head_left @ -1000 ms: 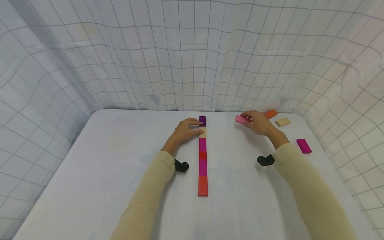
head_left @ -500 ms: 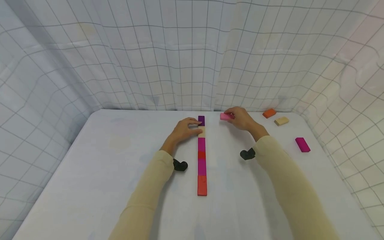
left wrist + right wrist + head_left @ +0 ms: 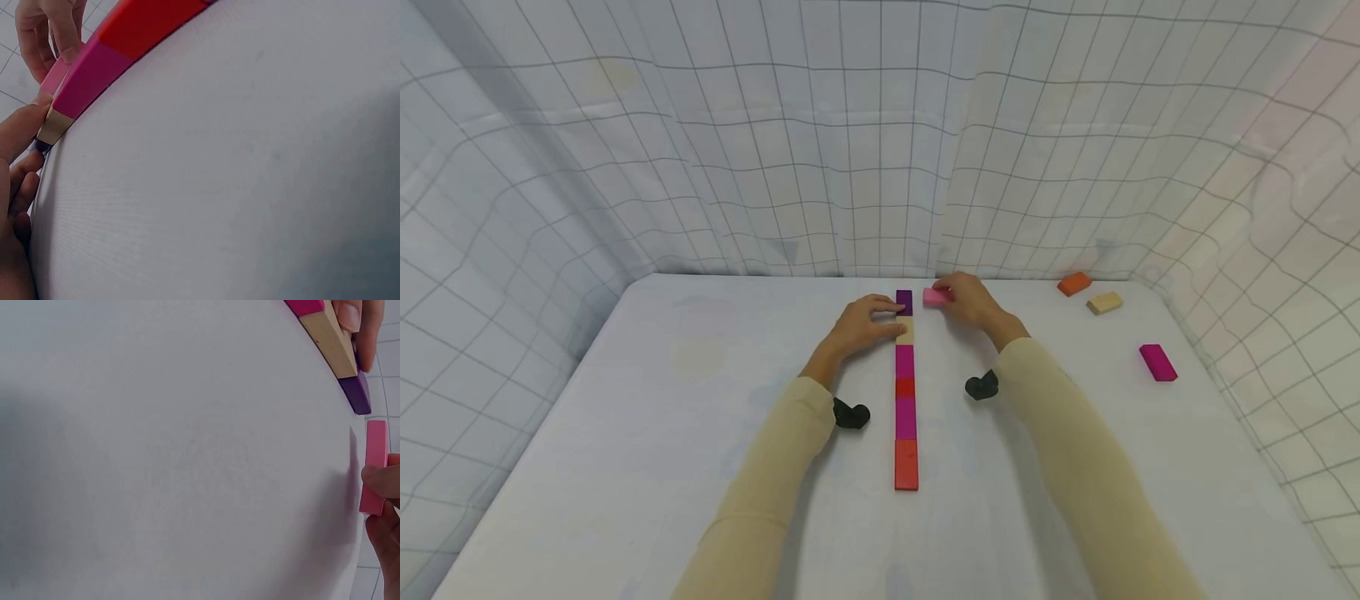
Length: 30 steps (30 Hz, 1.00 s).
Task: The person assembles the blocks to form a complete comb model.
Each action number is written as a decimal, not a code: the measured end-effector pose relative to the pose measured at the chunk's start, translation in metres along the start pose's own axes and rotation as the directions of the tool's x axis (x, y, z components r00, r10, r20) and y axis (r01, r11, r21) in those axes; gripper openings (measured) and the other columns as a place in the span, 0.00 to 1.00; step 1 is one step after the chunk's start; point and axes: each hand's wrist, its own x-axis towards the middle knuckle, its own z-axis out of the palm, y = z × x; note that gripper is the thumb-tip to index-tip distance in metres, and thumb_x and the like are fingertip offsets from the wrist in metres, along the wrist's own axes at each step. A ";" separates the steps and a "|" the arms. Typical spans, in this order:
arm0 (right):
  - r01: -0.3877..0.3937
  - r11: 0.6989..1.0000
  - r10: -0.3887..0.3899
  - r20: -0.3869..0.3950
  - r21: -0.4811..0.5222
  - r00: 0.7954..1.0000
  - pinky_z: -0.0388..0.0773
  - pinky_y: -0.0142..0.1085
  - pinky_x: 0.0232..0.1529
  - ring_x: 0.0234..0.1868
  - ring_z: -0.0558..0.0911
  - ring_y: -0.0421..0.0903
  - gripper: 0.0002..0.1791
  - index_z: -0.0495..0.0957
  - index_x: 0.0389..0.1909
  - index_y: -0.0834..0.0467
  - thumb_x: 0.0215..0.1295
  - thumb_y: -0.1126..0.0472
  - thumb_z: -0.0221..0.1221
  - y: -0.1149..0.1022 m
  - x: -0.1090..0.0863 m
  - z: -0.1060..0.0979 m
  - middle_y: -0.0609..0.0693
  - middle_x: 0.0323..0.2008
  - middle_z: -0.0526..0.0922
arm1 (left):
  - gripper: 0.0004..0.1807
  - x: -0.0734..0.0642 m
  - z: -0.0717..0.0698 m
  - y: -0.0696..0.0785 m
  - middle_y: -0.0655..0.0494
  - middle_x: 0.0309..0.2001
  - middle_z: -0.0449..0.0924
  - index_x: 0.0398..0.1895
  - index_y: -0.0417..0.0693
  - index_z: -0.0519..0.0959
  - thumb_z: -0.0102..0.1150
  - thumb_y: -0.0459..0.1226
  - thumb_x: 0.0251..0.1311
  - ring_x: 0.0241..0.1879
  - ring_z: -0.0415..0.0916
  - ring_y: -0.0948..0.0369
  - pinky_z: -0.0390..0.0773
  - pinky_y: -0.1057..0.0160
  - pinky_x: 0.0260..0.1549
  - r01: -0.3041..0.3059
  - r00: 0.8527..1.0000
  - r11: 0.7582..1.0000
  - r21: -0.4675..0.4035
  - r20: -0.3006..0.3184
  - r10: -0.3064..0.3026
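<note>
A straight row of coloured blocks runs away from me down the middle of the table, with a purple block at its far end. Beside it comes a beige block, then magenta and red ones. My left hand rests at the row's left side, thumb on the beige block and a fingertip at the purple one. A pink block is pinched between thumb and fingers of my right hand, just right of the purple block and apart from it. In the right wrist view its shadow falls on the table.
Toward the back right lie an orange block, another beige block and a magenta block. A white grid-patterned curtain stands along the back and both sides of the white table.
My right hand has carried the pink block leftward from the right side to near the row's far end. The left hand and the row have stayed in place.
</note>
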 end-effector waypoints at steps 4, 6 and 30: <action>0.024 1.000 -0.024 -0.004 0.009 1.000 0.65 0.51 0.71 0.68 0.72 0.62 0.20 0.79 0.61 0.70 0.69 0.72 0.59 -0.004 0.004 0.005 0.66 0.63 0.77 | 0.27 -0.001 0.000 0.001 0.50 0.67 0.75 0.65 0.50 0.82 0.71 0.48 0.64 0.70 0.67 0.52 0.61 0.52 0.71 0.002 1.000 1.000 -0.008 -0.002 -0.002; 0.031 1.000 -0.031 0.001 -0.004 1.000 0.66 0.50 0.71 0.68 0.72 0.62 0.20 0.78 0.61 0.70 0.69 0.72 0.60 -0.005 0.006 0.007 0.66 0.63 0.78 | 0.27 -0.002 0.000 0.002 0.49 0.66 0.75 0.65 0.49 0.82 0.71 0.48 0.64 0.70 0.67 0.52 0.62 0.52 0.71 -0.003 1.000 1.000 -0.013 -0.006 0.003; -0.045 0.994 0.048 0.028 -0.096 0.998 0.70 0.48 0.67 0.62 0.75 0.57 0.21 0.80 0.63 0.66 0.69 0.72 0.59 -0.014 0.017 0.015 0.62 0.58 0.80 | 0.29 -0.003 -0.002 0.004 0.49 0.66 0.76 0.65 0.45 0.82 0.70 0.48 0.65 0.70 0.67 0.52 0.63 0.51 0.70 0.009 1.000 1.000 0.008 0.000 -0.009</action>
